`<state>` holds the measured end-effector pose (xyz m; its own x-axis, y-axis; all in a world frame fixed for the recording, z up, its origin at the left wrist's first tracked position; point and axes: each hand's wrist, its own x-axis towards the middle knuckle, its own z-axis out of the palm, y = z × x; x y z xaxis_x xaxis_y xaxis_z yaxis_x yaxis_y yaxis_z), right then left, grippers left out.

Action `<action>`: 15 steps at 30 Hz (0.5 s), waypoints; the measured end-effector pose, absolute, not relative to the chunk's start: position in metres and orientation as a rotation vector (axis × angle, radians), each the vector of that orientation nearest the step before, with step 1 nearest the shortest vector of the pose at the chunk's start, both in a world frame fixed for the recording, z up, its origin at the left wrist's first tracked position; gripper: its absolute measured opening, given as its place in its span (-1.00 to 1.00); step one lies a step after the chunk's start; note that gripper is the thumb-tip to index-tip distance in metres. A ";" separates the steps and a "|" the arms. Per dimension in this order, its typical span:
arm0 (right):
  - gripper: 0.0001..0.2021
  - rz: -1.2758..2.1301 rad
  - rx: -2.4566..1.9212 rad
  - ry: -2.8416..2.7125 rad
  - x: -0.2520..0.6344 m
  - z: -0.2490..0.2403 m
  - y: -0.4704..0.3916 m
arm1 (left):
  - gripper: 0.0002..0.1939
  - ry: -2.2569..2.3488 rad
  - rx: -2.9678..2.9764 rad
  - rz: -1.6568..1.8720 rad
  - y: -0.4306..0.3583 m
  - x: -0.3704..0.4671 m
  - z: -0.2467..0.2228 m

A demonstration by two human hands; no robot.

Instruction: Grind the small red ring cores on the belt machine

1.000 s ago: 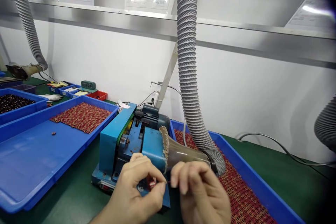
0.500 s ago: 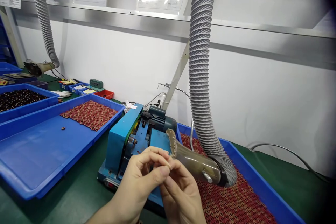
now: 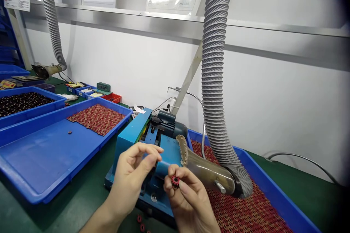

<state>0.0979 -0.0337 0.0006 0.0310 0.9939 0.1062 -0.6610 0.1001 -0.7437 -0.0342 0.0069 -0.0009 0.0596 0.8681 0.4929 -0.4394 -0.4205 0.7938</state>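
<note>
Between the thumb and fingers of my right hand (image 3: 188, 196) is a small red rotor core (image 3: 175, 181), round, with a dark centre and toothed edge. Its face is turned toward me. My left hand (image 3: 133, 174) is raised beside it, apart from the core, with thumb and fingertips pinched together; what they hold, if anything, is too small to make out. Behind both hands stands a blue belt machine (image 3: 133, 127) with a motor (image 3: 172, 123). Several red cores (image 3: 142, 227) lie on the green table below my hands.
A clear suction nozzle (image 3: 210, 171) on a grey hose (image 3: 214, 62) hangs close to my right hand. To the right, a blue tray (image 3: 284, 196) holds many red cores. A larger blue tray (image 3: 38, 160) is at left, partly filled, beside a tray of black parts (image 3: 24, 103).
My hands were together at the fingertips; now they are apart, the left having moved left. The red core has come into sight in my right hand. The view has shifted slightly.
</note>
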 end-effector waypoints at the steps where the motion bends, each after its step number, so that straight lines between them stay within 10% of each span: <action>1: -0.83 1.416 -0.578 -0.689 0.099 0.001 -0.034 | -0.89 0.496 1.325 1.588 0.007 -0.036 0.000; 6: -0.78 1.476 -0.546 -0.573 0.102 0.001 -0.036 | -0.59 0.478 1.753 1.270 0.003 -0.040 0.008; 15: -0.81 1.372 -0.600 -0.716 0.096 -0.003 -0.034 | -0.89 0.450 1.441 1.365 0.002 -0.027 0.004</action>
<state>0.0956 -0.0341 -0.0032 0.0532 0.9931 0.1043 -0.6539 0.1136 -0.7480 -0.0274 0.0016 0.0039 0.2777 0.8263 0.4901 -0.3729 -0.3774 0.8476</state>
